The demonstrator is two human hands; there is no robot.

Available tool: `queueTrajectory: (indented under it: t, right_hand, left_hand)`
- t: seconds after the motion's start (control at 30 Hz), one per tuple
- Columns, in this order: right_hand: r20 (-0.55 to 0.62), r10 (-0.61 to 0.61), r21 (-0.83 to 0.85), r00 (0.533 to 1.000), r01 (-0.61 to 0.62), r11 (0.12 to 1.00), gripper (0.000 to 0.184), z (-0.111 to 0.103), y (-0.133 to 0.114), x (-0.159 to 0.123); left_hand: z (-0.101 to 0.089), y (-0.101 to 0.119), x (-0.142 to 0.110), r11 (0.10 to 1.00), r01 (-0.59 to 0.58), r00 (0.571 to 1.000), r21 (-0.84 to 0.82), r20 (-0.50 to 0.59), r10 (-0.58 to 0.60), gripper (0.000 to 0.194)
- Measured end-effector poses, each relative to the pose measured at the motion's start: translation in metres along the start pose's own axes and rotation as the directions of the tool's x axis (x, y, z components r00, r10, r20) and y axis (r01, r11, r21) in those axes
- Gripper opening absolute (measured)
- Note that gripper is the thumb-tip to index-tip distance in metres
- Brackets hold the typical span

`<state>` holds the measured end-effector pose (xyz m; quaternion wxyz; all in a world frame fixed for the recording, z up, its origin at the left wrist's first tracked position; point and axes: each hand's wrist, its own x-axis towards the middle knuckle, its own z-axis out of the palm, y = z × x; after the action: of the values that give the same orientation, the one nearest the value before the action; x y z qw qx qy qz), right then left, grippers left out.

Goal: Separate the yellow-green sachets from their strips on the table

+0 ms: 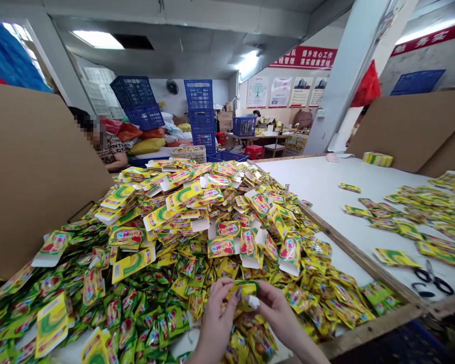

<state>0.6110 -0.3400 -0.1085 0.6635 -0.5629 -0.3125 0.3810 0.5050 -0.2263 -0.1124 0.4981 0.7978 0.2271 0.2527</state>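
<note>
Head view: the left hand (217,314) and right hand (278,309) both grip a yellow-green packet (243,290) between their fingers, over the near edge of a heaped pile of packets (197,212). Right of the pile, past a wooden rail (360,260), black scissors (429,279) lie on a white table (326,187) beside scattered packets (402,222).

Packet heap (167,222) on worktable (326,177), cardboard panel (34,172) left, scissors (430,280) right, stacked crates (199,114) behind.

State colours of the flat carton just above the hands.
The flat paperboard carton is yellow with red; head view.
</note>
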Motion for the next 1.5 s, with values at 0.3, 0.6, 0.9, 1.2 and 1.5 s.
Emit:
queueTrajectory:
  t: [0.3,0.6,0.9,1.2,1.5]
  right_hand:
    - [-0.181,0.048,0.055,0.982,-0.039,0.998,0.032,-0.037,0.021,-0.021]
    - [-0.224,-0.056,0.151,0.973,0.092,0.984,0.03,-0.018,-0.02,0.001]
    - [0.024,-0.058,0.098,0.998,0.056,0.994,0.028,0.043,-0.055,0.01]
    - [0.369,-0.27,-0.568,0.889,0.446,0.692,0.017,0.035,-0.08,-0.005]
    - [0.597,0.006,-0.721,0.802,0.534,0.441,0.046,0.031,-0.098,-0.01]
  left_hand:
    - [-0.027,0.003,0.1,0.778,-0.116,0.989,0.618,0.14,0.037,0.049]
    - [-0.049,0.001,0.043,0.881,0.092,0.987,0.465,0.076,-0.143,0.06]
    - [-0.047,0.006,-0.044,0.453,0.592,0.802,-0.666,0.436,-0.407,0.042]
    - [-0.042,0.015,-0.052,0.661,0.421,0.904,-0.621,0.342,-0.255,0.046]
    - [-0.017,0.005,-0.031,0.851,0.283,0.95,-0.442,0.254,-0.184,0.034]
